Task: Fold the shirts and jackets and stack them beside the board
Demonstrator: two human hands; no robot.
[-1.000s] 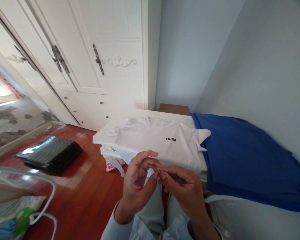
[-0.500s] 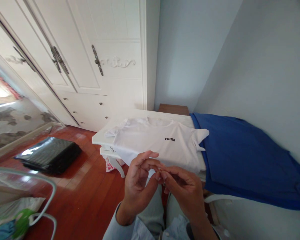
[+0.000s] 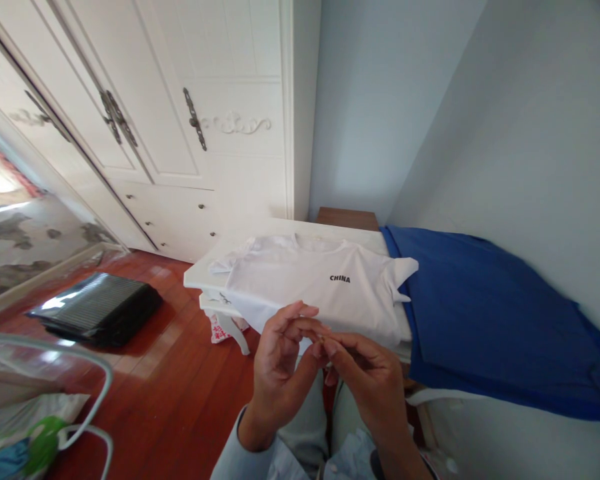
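Note:
My left hand (image 3: 285, 363) and my right hand (image 3: 373, 373) meet at the fingertips in front of my body. The left thumb and a finger pinch together, while its other fingers curve above. My right thumb and index finger press together against the same spot. Anything between the fingertips is too small to make out. Just beyond my hands, a white T-shirt (image 3: 290, 280) with "CHINA" in black lies spread face up on a white table (image 3: 200, 275). Its right sleeve end rests on a blue cloth (image 3: 485, 313).
A white wardrobe (image 3: 240, 180) with dark handles stands behind the table. A black plastic-wrapped package (image 3: 100, 307) lies on the red wooden floor (image 3: 170, 387) at left. A pale curved tube (image 3: 105, 380) is at lower left, near a green item (image 3: 47, 437). A brown box (image 3: 347, 217) sits behind the table.
My hands have shifted very slightly to the right, still pinched together. The T-shirt and the blue cloth have not moved.

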